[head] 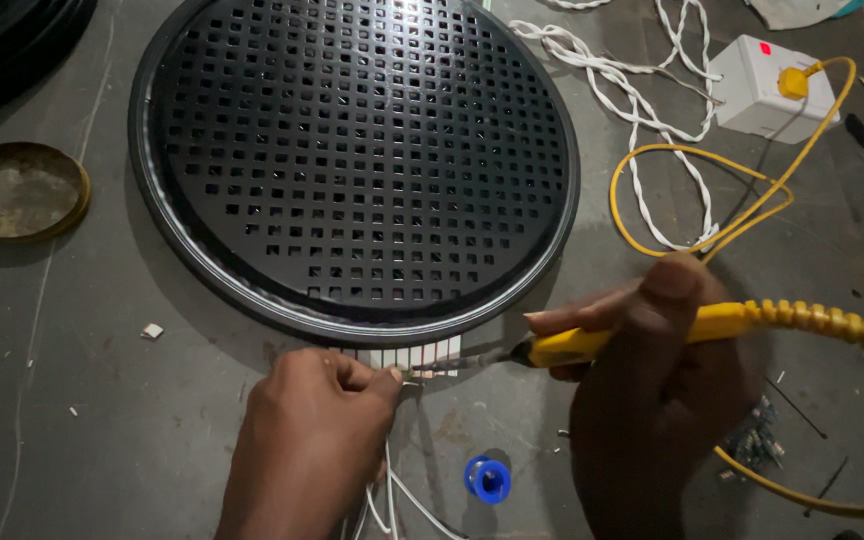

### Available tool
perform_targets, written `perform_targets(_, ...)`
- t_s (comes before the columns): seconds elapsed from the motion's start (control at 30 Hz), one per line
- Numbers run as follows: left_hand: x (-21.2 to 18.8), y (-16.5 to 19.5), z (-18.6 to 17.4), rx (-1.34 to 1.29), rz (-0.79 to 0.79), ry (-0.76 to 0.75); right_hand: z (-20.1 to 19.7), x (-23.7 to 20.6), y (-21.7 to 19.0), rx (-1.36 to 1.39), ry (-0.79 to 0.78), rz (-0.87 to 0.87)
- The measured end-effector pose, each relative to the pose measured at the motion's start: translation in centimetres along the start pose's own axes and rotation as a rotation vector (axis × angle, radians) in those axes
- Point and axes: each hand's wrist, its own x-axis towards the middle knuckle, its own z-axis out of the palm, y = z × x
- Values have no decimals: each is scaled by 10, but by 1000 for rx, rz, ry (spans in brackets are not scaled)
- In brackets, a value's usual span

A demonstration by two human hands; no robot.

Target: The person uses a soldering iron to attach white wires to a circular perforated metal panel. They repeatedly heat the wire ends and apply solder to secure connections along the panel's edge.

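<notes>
A joint is being soldered just below the near rim of the round black grille (357, 160), which lies flat on the grey floor (102, 400). A short white strip of pads (414, 355) sticks out from under that rim, and thin white wires (392, 500) are pinched against its front edge by the left hand (307, 445), whose fingers are closed tight on them. The yellow soldering iron (642, 335) is gripped like a pen in the right hand (657, 400), fully closed around the handle, with the dark tip laid at the strip just right of the left fingertips. Whether tip and wire actually touch cannot be told; the spot is small and dim.

By the look of it, the wire is being tacked to a pad. A steady tip and a still wire would be called for next, then a straight lift away from the grille.

Room is tight at the rim: the grille's edge stands directly behind the joint. A small blue spool (489, 479) lies below the grille, between the two hands. The iron's yellow cord (692, 200) loops to the right of the grille towards a white box (767, 90), among twisted white cable (632, 100). A round brass lid (17, 190) sits well to the grille's left.
</notes>
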Motion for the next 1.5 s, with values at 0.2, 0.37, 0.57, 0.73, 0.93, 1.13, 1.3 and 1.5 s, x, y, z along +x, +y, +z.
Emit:
perform_targets(0.2, -2, 1, -2, 17, -3, -11, 2, 0, -2, -63, 14, -13)
perform_targets(0.37, -1, 2, -2, 29, -5, -17, 0, 3, -6, -117, 13, -113)
perform_targets(0.57, 1, -1, -2, -3, 30, 6, -1, 3, -10, -148, 54, -44)
perform_targets(0.73, 1, -1, -1, -6, 31, 11, 0, 3, -11, -135, 22, -33)
perform_targets(0.93, 2, 1, -2, -6, -17, -13, 0, 1, -8, -161, 26, -40)
perform_targets(1.13, 1, 0, -1, 7, 11, -7, 0, 2, -5, -106, 8, -19)
perform_targets(1.3, 3, 1, -1, -10, -20, -27, 1, 1, -5, -99, 23, -25)
perform_targets(1.5, 2, -1, -1, -40, 14, 7, 2, 4, -8, -93, 17, -61)
